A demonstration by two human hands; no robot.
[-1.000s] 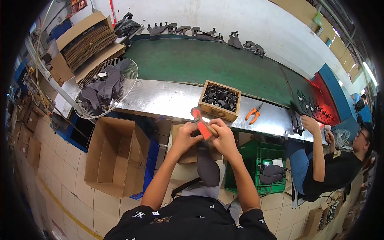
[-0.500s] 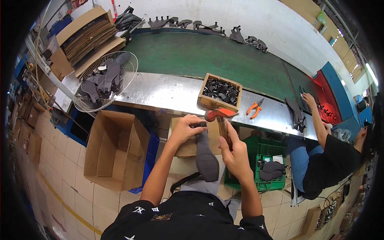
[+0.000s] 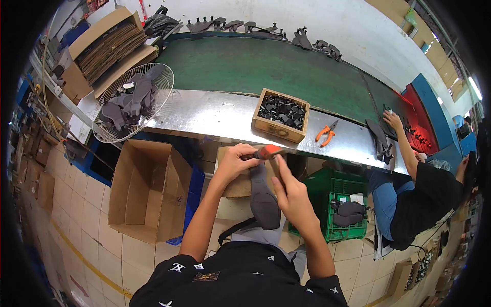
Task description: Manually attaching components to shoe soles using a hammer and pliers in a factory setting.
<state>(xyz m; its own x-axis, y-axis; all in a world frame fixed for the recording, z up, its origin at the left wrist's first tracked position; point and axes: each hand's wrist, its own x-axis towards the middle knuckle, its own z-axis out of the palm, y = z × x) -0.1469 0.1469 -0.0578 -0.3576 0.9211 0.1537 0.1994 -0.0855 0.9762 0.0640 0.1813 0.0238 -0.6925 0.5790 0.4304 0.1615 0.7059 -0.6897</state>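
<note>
Over my lap lies a grey shoe sole (image 3: 265, 207), its broad toe end toward me and its narrow heel end away. My left hand (image 3: 235, 162) closes round a small dark piece at that heel end, mostly hidden by the fingers and the hammer. In my right hand (image 3: 296, 200) is a hammer (image 3: 269, 151) with an orange-red head. The head is down at the dark piece, close to my left fingertips; whether they touch I cannot tell. A brown block (image 3: 236, 188) sits beneath the heel end.
A wooden box (image 3: 280, 132) of small black pieces and orange-handled pliers (image 3: 325, 134) lie on the metal bench edge (image 3: 215, 110). To the left are a wire basket (image 3: 171, 84) of soles and a cardboard box (image 3: 135, 204). A green crate (image 3: 327, 235) and a co-worker (image 3: 427, 194) are at right.
The hammer has come down and left, from above the heel end onto it. My right hand has moved left with it; my left hand stays at the heel end.
</note>
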